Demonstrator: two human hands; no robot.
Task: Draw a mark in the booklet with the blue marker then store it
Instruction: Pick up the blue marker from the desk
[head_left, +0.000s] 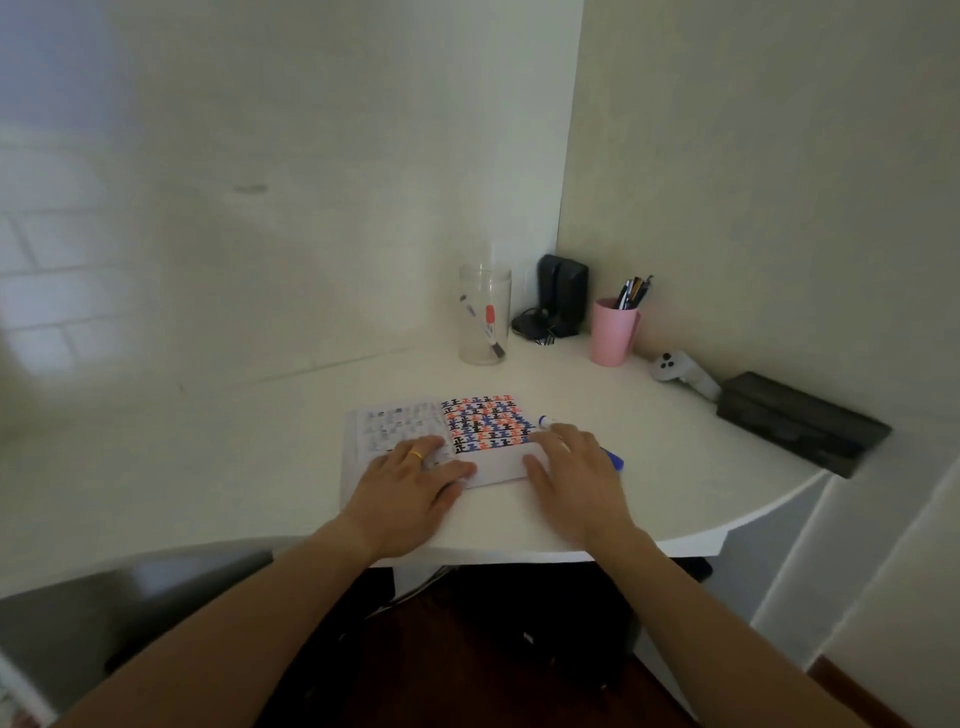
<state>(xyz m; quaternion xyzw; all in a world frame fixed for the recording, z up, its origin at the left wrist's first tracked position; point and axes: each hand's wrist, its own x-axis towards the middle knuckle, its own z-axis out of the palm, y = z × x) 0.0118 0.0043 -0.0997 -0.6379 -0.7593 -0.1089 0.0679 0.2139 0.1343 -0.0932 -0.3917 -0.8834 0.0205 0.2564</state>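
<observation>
With the booklet (441, 441) open on the table (208, 467), the left hand (410, 488) rests flat and empty on its left page while the right hand (576, 478) lies loosely over the blue marker (612, 459) beside it, not visibly gripping, so picking it up and uncapping likely comes next.
</observation>
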